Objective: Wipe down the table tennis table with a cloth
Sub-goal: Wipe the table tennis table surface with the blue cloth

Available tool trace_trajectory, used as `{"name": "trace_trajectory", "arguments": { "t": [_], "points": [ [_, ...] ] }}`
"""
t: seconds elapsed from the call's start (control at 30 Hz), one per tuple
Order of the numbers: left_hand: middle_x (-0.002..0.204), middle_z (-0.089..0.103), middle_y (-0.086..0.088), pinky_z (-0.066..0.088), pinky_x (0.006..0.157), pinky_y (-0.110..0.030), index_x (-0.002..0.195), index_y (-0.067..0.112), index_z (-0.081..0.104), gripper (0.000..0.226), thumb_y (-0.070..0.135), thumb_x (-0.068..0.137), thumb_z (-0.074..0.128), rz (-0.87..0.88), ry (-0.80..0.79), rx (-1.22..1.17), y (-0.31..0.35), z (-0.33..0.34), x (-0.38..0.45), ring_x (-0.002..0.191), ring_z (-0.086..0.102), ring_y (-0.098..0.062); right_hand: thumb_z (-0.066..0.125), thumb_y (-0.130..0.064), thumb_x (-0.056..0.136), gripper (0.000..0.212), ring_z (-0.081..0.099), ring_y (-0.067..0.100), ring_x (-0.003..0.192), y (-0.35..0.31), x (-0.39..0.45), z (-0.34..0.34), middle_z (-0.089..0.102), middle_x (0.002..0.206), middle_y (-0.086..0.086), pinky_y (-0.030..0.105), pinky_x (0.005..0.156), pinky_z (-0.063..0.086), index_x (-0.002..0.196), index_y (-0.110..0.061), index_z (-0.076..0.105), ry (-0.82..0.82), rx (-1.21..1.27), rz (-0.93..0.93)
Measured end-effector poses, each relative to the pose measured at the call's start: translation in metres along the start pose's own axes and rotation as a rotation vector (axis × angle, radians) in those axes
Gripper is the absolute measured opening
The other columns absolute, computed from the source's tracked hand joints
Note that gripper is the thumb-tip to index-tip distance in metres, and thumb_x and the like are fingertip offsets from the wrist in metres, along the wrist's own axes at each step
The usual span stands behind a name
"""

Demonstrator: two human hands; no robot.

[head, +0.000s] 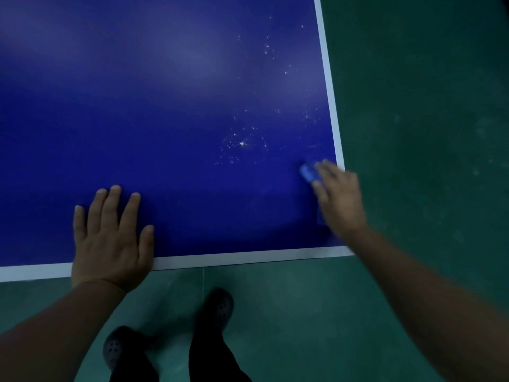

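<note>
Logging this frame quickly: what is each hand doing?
Left hand: open, flat on the table.
Right hand: blurred, presses the blue cloth to the table; grip cannot be told.
</note>
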State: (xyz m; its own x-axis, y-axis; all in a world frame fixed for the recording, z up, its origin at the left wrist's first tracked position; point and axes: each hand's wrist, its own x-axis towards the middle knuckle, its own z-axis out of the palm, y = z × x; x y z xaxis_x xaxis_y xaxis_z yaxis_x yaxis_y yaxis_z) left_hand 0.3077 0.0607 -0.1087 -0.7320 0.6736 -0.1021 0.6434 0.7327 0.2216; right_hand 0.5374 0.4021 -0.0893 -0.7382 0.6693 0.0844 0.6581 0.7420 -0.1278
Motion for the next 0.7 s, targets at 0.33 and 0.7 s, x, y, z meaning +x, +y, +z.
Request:
{"name": "trace_trajectory", "arguments": {
  "t": [0.33,0.7],
  "points": [
    [0.159,0.023,-0.019,0.001,0.121,-0.054,0.15,0.008,0.035,0.068,0.048,0.095,0.023,0.003,0.003,-0.009,-0.001,0.0,0.001,0.15,0.011,-0.032,0.059,-0.024,0.097,0.036,0.051,0.041,0.106,0.026,-0.086,0.007,0.059,0.135,0.016,0.047,0.093,0.046,0.127,-0.005,0.066,0.012,0.005,-0.021],
    [0.158,0.025,-0.019,0.003,0.121,-0.054,0.149,0.008,0.036,0.068,0.047,0.095,0.023,0.006,0.015,-0.006,-0.001,0.001,0.001,0.15,0.013,-0.033,0.057,-0.016,0.099,0.02,0.069,0.025,0.081,0.081,-0.136,-0.023,0.065,0.107,0.007,0.019,0.071,0.05,0.113,-0.009,0.069,0.035,0.076,0.439]
  ]
}}
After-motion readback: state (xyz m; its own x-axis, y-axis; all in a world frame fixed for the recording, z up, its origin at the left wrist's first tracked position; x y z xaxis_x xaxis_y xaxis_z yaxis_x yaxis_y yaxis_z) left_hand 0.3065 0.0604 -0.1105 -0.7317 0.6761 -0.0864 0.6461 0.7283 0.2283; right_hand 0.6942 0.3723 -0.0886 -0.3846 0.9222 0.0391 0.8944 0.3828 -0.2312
